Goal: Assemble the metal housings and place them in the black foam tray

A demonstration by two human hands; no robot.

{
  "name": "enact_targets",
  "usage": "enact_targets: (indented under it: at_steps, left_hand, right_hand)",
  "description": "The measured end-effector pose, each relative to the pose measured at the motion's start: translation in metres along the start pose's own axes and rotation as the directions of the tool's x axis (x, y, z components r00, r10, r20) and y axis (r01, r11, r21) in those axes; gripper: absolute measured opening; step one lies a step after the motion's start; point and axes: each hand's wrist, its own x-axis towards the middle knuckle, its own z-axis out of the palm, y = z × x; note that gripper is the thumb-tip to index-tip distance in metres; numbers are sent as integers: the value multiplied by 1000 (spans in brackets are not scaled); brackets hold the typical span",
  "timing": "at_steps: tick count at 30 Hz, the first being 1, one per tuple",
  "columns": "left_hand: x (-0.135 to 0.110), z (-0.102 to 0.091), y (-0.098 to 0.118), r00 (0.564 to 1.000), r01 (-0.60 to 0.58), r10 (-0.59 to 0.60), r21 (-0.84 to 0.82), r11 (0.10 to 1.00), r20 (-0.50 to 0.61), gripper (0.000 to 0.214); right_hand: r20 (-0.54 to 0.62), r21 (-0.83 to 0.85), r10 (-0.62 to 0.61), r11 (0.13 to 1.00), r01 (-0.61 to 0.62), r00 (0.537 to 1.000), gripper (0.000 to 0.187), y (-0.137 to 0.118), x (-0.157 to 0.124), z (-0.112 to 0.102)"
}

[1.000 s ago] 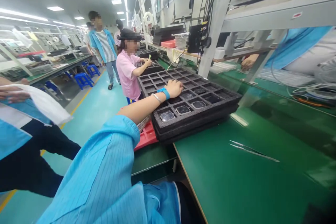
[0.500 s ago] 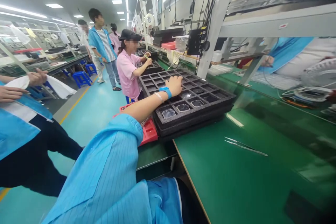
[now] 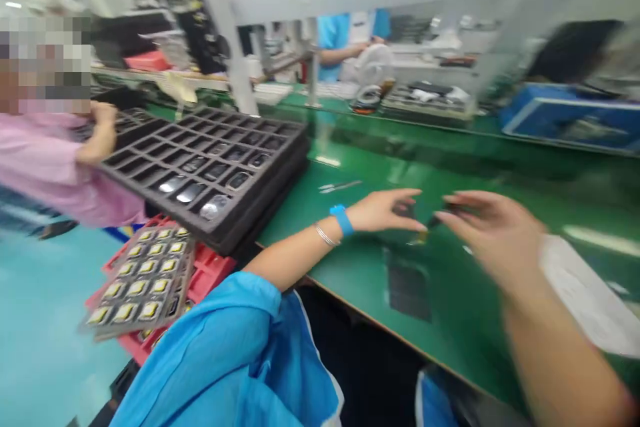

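My left hand, with a blue wristband behind it, is over the green bench, its thumb and fingers curled around a small dark part. Facing it, my right hand is closed in a pinch on a small dark piece, blurred by motion. A narrow gap separates the two hands. Below them a dark rectangular sheet lies flat on the bench. Tweezers rest behind my left wrist. To the left stands a black foam tray, with watch-like glossy pieces in several of its pockets.
Red trays hold a clear tray of yellow-and-white parts at the lower left. A co-worker in pink is at the left; another in blue is across the bench. A white strip lies beside my right forearm.
My view has swung right and down. My left hand has left the foam tray and come over the bench. My right hand has come into view, pinching a dark piece.
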Motion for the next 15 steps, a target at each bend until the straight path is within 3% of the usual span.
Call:
enact_targets:
  at_steps: [2,5,8,10,12,15]
  left_hand:
    - [20,15,-26,997,41,-20,-279,959,80,69]
    - [24,23,-47,998,36,-4,-488,872,65,65]
    - [15,19,-47,998,61,-46,-639,766,39,59]
    - [11,14,-43,995,92,-84,-735,672,48,54]
    - [11,9,-40,993,105,-102,-780,617,53,54]
    - [13,3,-41,991,101,-132,-775,623,23,55]
  right_hand:
    - [16,50,53,997,-53,998,34,11,-19,1]
    - [37,130,43,990,-47,998,26,22,-30,15]
    - [13,97,-4,995,2,1000,22,24,-29,14]
    - [26,-58,-45,997,47,999,20,28,-28,6]
    - [190,-261,-52,960,102,980,19,38,-27,-1]
    - [443,-481,56,857,185,895,28,60,-30,4]
